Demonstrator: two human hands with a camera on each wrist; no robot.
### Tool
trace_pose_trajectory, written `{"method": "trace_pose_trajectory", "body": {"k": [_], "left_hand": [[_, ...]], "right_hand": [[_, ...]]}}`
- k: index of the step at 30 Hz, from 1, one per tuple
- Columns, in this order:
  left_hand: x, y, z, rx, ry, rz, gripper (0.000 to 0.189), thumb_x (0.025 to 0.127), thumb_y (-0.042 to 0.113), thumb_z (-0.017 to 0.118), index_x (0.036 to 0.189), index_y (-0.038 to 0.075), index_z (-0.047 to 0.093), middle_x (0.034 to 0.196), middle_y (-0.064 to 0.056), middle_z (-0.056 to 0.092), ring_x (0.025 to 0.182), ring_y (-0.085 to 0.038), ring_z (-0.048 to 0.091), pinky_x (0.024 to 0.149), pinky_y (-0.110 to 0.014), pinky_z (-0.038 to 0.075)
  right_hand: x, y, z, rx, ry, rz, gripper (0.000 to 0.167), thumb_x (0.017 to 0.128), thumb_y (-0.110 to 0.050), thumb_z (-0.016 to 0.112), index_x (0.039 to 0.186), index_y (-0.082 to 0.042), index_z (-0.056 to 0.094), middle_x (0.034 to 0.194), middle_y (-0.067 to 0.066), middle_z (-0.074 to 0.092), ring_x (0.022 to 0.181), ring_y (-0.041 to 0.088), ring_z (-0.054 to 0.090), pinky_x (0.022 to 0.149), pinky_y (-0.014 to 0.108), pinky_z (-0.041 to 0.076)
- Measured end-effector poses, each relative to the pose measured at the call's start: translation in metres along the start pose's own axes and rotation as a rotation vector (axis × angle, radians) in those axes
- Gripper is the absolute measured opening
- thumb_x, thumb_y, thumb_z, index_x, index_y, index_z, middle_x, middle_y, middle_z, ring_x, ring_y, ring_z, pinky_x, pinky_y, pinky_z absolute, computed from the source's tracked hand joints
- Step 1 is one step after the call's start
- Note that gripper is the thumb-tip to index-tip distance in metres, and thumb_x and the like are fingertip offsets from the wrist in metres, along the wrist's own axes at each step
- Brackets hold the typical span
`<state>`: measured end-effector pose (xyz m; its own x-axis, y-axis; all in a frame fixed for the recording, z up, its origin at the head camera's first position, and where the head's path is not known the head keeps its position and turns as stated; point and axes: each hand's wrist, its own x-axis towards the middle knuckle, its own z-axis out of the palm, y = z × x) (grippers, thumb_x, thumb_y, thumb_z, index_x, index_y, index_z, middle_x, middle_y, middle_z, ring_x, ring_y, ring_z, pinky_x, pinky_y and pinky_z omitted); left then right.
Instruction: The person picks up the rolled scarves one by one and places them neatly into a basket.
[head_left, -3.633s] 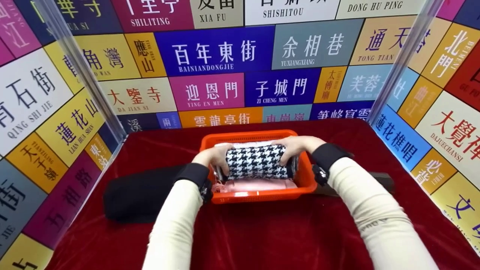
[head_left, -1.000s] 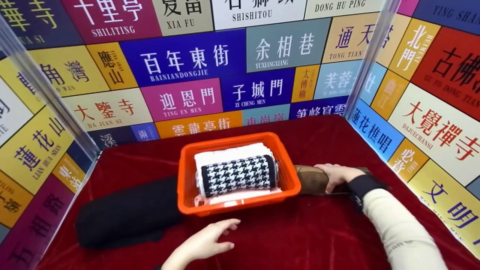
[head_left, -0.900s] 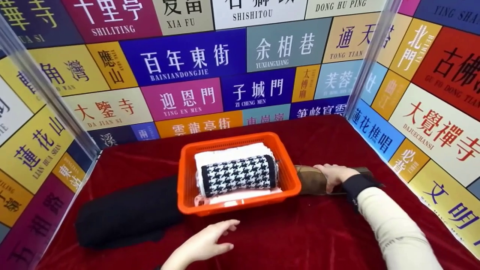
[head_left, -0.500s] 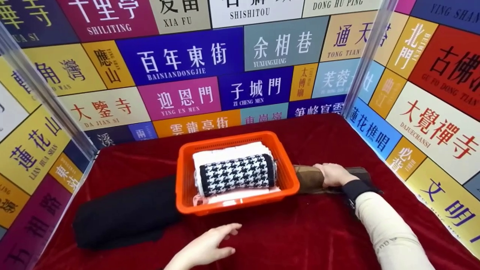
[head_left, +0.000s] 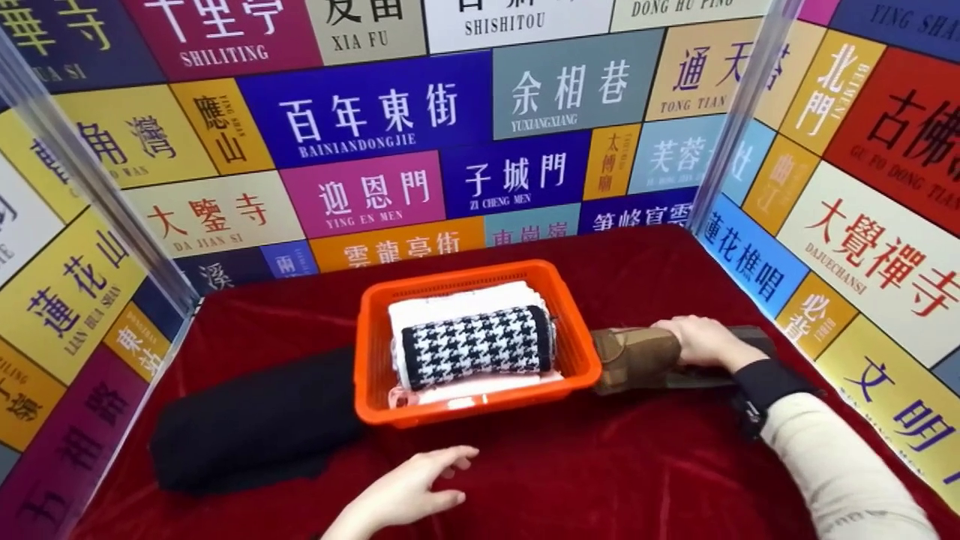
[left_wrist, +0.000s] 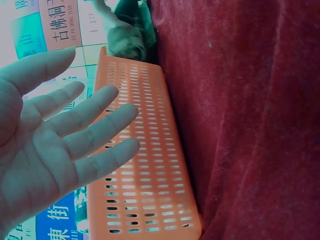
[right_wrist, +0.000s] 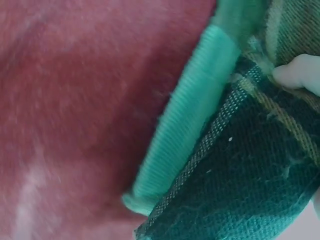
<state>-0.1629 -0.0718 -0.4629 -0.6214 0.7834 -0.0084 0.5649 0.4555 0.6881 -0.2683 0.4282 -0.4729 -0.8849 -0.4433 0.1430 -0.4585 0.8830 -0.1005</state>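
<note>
My right hand (head_left: 701,341) pinches a folded brown woven cloth (head_left: 637,356) that lies on the table at the right of the orange basket (head_left: 480,414). Up close in the right wrist view, the cloth (right_wrist: 240,175) has pale stripes and a finger presses at its fold. The rest of that hand is out of this view. My left hand (head_left: 409,487) hovers before the basket, fingers loosely spread and palm bare in the left wrist view. Inside the basket, a black-and-white houndstooth roll (head_left: 476,346) lies on white and pale pink cloth (head_left: 469,292).
A long black folded cloth (head_left: 255,424) lies at the basket's left. Dark red velvet (head_left: 600,472) covers the table. Sign-printed walls (head_left: 360,112) stand behind and at both sides, with clear posts (head_left: 739,127) at the corners.
Earlier, both hands held the houndstooth roll in the basket. My right hand then went to the brown cloth and has since shifted right, the cloth bunching up; my left hand stays nearly still.
</note>
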Motion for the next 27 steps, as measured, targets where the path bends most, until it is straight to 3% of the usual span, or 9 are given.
{"method": "trace_pose_trajectory", "body": {"k": [7, 11, 15, 20, 23, 27], "left_hand": [[-0.001, -0.007, 0.003, -0.01, 0.003, 0.008, 0.046, 0.087, 0.018, 0.059, 0.13, 0.008, 0.047, 0.113, -0.011, 0.06, 0.099, -0.023, 0.059, 0.086, -0.032, 0.047], [-0.002, -0.009, 0.002, -0.019, 0.005, -0.001, 0.046, 0.087, 0.018, 0.06, 0.13, 0.008, 0.047, 0.114, -0.011, 0.06, 0.099, -0.023, 0.059, 0.085, -0.034, 0.048], [-0.003, -0.009, 0.0, -0.054, 0.034, -0.006, 0.044, 0.088, 0.019, 0.059, 0.128, 0.008, 0.048, 0.112, -0.012, 0.061, 0.098, -0.024, 0.059, 0.084, -0.035, 0.048], [0.001, -0.007, -0.003, -0.143, 0.096, -0.016, 0.039, 0.092, 0.029, 0.052, 0.125, 0.008, 0.052, 0.108, -0.013, 0.063, 0.096, -0.021, 0.061, 0.083, -0.034, 0.049], [0.004, -0.006, -0.006, -0.208, 0.132, -0.043, 0.038, 0.095, 0.032, 0.045, 0.123, 0.007, 0.054, 0.107, -0.013, 0.064, 0.095, -0.02, 0.061, 0.082, -0.031, 0.048], [0.006, -0.008, -0.01, -0.422, 0.123, -0.136, 0.042, 0.099, 0.03, 0.033, 0.124, 0.003, 0.053, 0.109, -0.016, 0.063, 0.094, -0.032, 0.061, 0.077, -0.033, 0.049]], "right_hand": [[-0.016, -0.015, -0.036, -0.117, 0.057, -0.194, 0.036, 0.061, -0.022, 0.073, 0.096, -0.015, 0.066, 0.082, 0.003, 0.063, 0.072, 0.024, 0.06, 0.058, 0.041, 0.047], [-0.025, -0.035, -0.058, -0.086, 0.032, -0.294, 0.034, 0.063, -0.021, 0.073, 0.096, -0.016, 0.066, 0.082, -0.002, 0.062, 0.072, 0.018, 0.06, 0.06, 0.036, 0.047], [-0.024, -0.07, -0.07, 0.032, 0.012, -0.405, 0.037, 0.067, -0.025, 0.073, 0.102, -0.018, 0.065, 0.087, -0.006, 0.062, 0.075, 0.012, 0.061, 0.064, 0.032, 0.049], [-0.014, -0.121, -0.073, 0.273, -0.032, -0.599, 0.041, 0.076, -0.027, 0.07, 0.114, -0.017, 0.061, 0.101, -0.003, 0.065, 0.088, 0.012, 0.062, 0.075, 0.027, 0.05], [-0.004, -0.152, -0.067, 0.414, -0.121, -0.72, 0.043, 0.081, -0.028, 0.066, 0.121, -0.014, 0.057, 0.109, 0.0, 0.064, 0.097, 0.012, 0.061, 0.083, 0.025, 0.048], [0.011, -0.193, -0.048, 0.495, -0.317, -0.778, 0.048, 0.083, -0.036, 0.062, 0.127, -0.017, 0.052, 0.113, -0.003, 0.063, 0.099, 0.007, 0.06, 0.085, 0.017, 0.045]]}}
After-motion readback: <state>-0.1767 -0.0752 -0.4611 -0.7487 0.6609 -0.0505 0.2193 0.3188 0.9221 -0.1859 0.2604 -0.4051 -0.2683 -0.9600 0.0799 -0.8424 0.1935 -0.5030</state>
